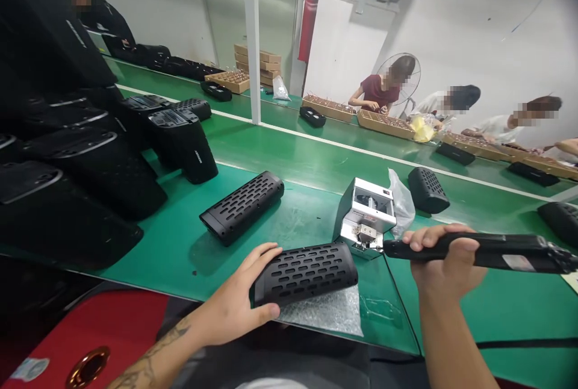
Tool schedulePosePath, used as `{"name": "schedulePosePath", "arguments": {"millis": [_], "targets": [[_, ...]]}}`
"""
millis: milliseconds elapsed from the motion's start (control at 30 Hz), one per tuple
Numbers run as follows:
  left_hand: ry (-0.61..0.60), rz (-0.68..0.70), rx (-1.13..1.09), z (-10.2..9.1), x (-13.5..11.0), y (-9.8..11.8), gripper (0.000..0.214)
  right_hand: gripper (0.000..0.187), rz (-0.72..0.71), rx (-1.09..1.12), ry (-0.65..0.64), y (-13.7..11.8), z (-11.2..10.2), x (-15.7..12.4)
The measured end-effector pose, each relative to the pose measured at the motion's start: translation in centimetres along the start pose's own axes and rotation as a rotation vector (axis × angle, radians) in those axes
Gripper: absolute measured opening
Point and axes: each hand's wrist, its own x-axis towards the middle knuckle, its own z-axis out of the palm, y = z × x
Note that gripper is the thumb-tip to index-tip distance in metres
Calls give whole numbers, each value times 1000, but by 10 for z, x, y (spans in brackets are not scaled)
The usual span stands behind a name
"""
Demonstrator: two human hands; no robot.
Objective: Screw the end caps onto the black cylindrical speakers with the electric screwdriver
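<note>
The slotted casing [311, 271] lies right against the left hand [244, 304], stretching away to its right, slots facing up. That hand grasps its left end, the fingers along the far edge and the thumb at the near side. Under the casing, to the right of the left thumb, a sheet of bubble wrap [334, 314] shows on the green tabletop [171, 250].

The right hand [445, 259] is wrapped round a black power screwdriver [501, 250], held nearly level, its tip pointing left. The tip is at the front of a silver screw feeder [368, 214], which stands just beyond and to the left of the right hand; whether the two touch, I cannot tell. A clear plastic bag [401, 202] is beside the feeder, beyond the right hand, and a dark cable [400, 289] runs over the tabletop between the hands.

Beyond the left hand, apart from it, lies a second slotted casing [244, 205]. A third casing [428, 189] is beyond the right hand. Well to the left of the left hand are stacked black housings [81, 166]. Farther off, past both hands, co-workers sit behind cardboard trays [383, 124] along a green conveyor [275, 151].
</note>
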Motion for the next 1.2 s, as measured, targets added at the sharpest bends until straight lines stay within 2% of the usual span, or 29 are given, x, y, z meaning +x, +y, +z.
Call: {"name": "schedulePosePath", "arguments": {"millis": [67,133,200,267,367,467,567,667,733,800,867,967,1033,1133,1200], "targets": [[-11,-5,-53,-1,4,-3,101,45,14,-17,26,3,0,-3],[-4,2,-94,-14,23,0,83,49,35,-21,48,5,2,-4],[-16,-29,-84,-30,58,10,68,52,58,-15,73,7,8,-5],[-61,-80,21,-44,103,26,66,55,74,-8,89,8,14,-6],[-159,1,150,-49,166,53,57,51,77,-3,82,10,17,-11],[-208,100,158,-36,206,73,54,46,47,-12,65,9,6,-15],[-205,150,118,-13,233,86,74,46,56,-28,84,6,-11,-16],[-194,157,53,10,261,93,98,47,88,-29,157,1,-23,-13],[-197,174,23,19,274,95,101,47,70,-26,187,-2,-24,-12],[-203,201,4,20,274,97,93,47,35,-28,163,-3,-21,-11],[-230,235,7,11,261,98,83,46,8,-30,96,-1,-15,-8],[-286,269,49,-16,223,93,71,43,-5,-13,-19,12,-2,1],[-268,226,51,-34,190,82,67,39,9,4,-77,25,6,7],[-100,84,-29,-46,134,48,65,33,67,0,-158,42,16,13],[76,29,-117,-41,94,18,65,32,108,-24,-193,46,20,14]]}}
